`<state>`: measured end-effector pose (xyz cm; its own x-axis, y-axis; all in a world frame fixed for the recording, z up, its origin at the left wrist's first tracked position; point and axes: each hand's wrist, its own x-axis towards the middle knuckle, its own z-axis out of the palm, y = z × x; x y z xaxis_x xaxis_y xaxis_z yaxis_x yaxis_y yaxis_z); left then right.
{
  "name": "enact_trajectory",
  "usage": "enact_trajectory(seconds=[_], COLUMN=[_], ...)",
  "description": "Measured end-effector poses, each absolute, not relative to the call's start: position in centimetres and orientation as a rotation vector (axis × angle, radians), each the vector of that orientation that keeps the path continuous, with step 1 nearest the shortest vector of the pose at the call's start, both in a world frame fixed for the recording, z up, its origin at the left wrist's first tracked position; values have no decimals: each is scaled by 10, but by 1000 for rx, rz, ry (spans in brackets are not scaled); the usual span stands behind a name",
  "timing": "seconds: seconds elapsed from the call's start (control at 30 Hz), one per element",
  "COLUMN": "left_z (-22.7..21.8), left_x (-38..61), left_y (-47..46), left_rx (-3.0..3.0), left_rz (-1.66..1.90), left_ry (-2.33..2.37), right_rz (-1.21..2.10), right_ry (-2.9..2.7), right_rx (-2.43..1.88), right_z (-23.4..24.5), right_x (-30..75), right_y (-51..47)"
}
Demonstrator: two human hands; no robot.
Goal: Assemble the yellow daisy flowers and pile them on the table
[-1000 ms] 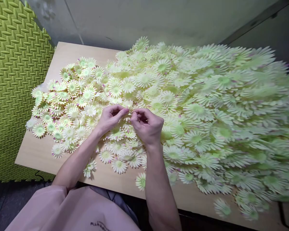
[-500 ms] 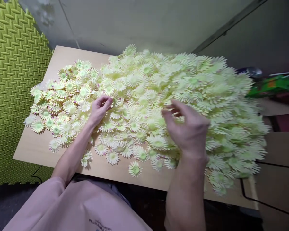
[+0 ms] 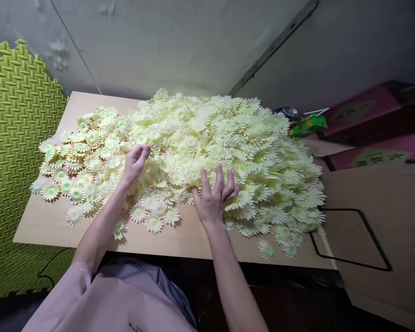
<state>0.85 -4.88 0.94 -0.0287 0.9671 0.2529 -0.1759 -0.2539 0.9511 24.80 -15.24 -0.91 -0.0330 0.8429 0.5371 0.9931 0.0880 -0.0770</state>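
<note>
Seemingly gathering step: right hand (image 3: 211, 199) at flower heap (image 3: 200, 122), grip spread apart; left hand (image 3: 136, 162) pinched together (contents unclear). Next likely needs right grip closing.

The wall (image 3: 166, 50) at the back is gray, with a thin line and some pale marks on it. A long metal strip (image 3: 276, 41) slants across it. On the left is a big, bumpy green mat (image 3: 14, 175) with zigzag edges. The bench (image 3: 48, 233) has a light wood top. Pink boxes (image 3: 383, 103) sit on the right, near brown cardboard (image 3: 403, 216). The light is bright in the middle, and the floor (image 3: 10, 311) is dark
</note>
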Motion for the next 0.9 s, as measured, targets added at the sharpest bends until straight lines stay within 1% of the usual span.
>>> enact_trajectory(seconds=[0.13, 0.17, 0.23, 0.3, 0.33, 0.47, 0.53, 0.6, 0.63, 0.7, 0.77, 0.83, 0.9], left_z=[19, 23, 32, 40, 44, 44, 39, 32, 30, 28, 29, 33, 35], left_x=[13, 15, 18, 19, 18, 11, 4, -6, -12, -28, -47, -66, -82], left_y=[-50, -53, -60, -71, -77, -101, -109, -114, -115, -115, -111, -103, -90], left_rx=[1411, 1481, 1678, 1832, 1859, 1910, 1941, 1988, 2015, 2068, 2096, 2106, 2116], left_rz=[1456, 1418, 1335, 1234, 1209, 1152, 1163, 1147, 1140, 1147, 1134, 1176, 1207], left_ry=[932, 895, 837, 798, 800, 837, 895, 951, 984, 1079, 1219, 1351, 1527], right_rz=[-402, -316, -1, 306, 402, 517, 494, 364, 263, -59, -280, -336, -268], right_ry=[-1774, -1767, -1764, -1676, -1612, -1482, -1520, -1553, -1548, -1521, -1645, -1777, -2030], right_rx=[-1691, -1639, -1472, -1295, -1234, -1173, -1197, -1292, -1373, -1559, -1609, -1569, -1436], right_z=[21, 28, 37, 40, 39, 27, 24, 24, 26, 32, 40, 48, 50], right_x=[217, 209, 196, 188, 185, 182, 188, 204, 214, 236, 248, 240, 211], right_y=[-127, -125, -122, -121, -122, -128, -128, -122, -116, -104, -97, -98, -108])
